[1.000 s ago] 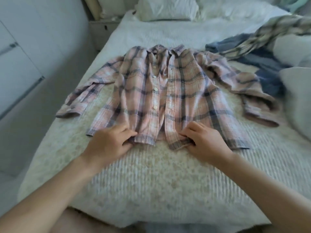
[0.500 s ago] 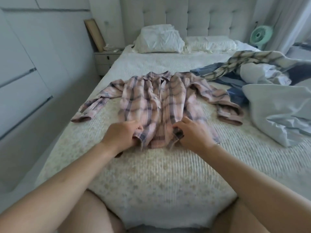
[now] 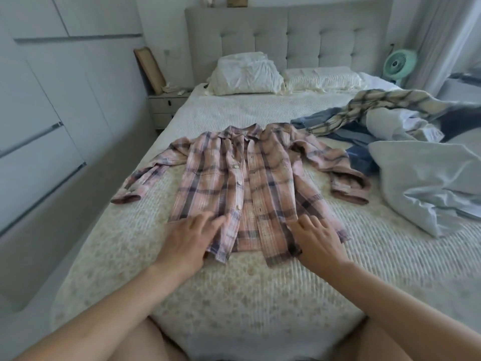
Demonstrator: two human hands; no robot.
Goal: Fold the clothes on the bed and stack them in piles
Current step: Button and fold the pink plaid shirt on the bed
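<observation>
A pink plaid button-up shirt [image 3: 242,178] lies spread face up on the bed [image 3: 234,295], collar toward the headboard, sleeves out to both sides. My left hand [image 3: 190,238] rests flat on the shirt's lower left hem, fingers spread. At the lower right hem my right hand [image 3: 317,238] presses down the same way, fingers apart. Neither hand grips the cloth. A heap of unfolded clothes sits at the right: a cream and grey plaid garment [image 3: 377,105] over blue garments [image 3: 356,149].
A pale blue crumpled duvet [image 3: 429,183] fills the bed's right side. Two pillows [image 3: 247,74] lie at the grey headboard. A nightstand [image 3: 166,105] and white wardrobe doors [image 3: 39,126] are on the left, a green fan [image 3: 399,62] at back right.
Both hands let go of the bunched front hem and now lie flat with fingers spread. The shirt's front panels are smoothed out. The view has lifted toward the headboard.
</observation>
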